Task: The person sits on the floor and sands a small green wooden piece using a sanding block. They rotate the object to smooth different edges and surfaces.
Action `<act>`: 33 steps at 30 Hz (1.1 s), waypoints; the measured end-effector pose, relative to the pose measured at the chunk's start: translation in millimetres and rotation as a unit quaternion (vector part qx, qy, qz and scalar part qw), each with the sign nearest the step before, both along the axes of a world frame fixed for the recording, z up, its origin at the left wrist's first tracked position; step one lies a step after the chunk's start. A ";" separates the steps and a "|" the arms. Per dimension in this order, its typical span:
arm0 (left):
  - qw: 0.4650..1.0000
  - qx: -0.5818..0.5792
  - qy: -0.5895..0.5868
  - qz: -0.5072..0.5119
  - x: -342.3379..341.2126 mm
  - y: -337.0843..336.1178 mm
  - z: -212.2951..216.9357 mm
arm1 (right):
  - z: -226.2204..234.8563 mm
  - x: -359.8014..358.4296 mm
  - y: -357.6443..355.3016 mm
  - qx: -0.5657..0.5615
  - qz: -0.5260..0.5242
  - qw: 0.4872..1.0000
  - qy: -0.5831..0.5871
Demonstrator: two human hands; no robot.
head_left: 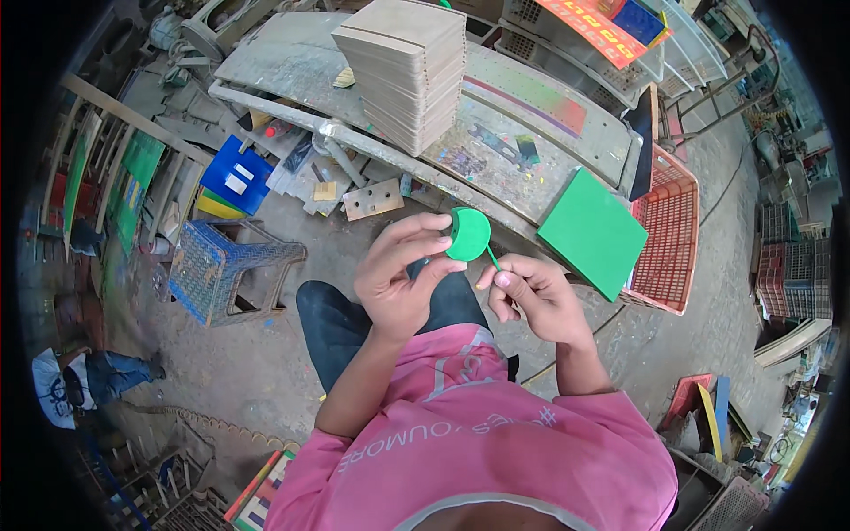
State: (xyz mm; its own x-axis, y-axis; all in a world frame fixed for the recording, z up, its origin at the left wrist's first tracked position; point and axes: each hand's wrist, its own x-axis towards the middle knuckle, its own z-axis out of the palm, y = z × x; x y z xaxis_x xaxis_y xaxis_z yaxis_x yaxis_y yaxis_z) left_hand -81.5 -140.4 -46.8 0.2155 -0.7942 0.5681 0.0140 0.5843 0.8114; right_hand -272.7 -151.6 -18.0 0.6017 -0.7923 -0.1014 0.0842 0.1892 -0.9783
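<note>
I see the left hand (394, 279) grip pinching a green disc (467, 234); its thin stem (492, 257) slants down-right into the right hand (531, 296) grip's pinch, just beside.

Single head-worn fisheye view, looking steeply down from above the worktop (531, 133); hands close below its near edge, lap and floor underneath, rim bending outward.

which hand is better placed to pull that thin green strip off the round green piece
Right, most likely. The right hand already pinches the thin green strip at its free end, while the left hand is busy gripping the round green piece by its edge, steadying it.
</note>
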 end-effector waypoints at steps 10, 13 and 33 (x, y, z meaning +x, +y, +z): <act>0.998 -0.016 -0.059 0.000 -17.0 -7.8 11.7 | -18.3 -4.7 -14.6 -0.086 0.030 0.995 0.026; 0.998 -0.045 -0.044 -0.007 -13.8 -11.5 4.6 | -18.3 -8.8 -26.3 -0.118 0.053 0.991 0.038; 0.931 0.340 0.120 0.056 37.7 46.3 -100.3 | -132.5 -97.7 -342.3 -0.281 -0.408 0.837 0.233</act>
State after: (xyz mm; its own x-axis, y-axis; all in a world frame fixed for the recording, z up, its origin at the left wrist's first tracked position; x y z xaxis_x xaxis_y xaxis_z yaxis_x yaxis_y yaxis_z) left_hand -43.8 -94.2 -147.1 0.3745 -0.9177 -0.1327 0.2132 -0.0540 0.9755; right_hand -370.4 -494.0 -150.4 -0.1635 -0.9212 0.3531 -0.4543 -0.2474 -0.8558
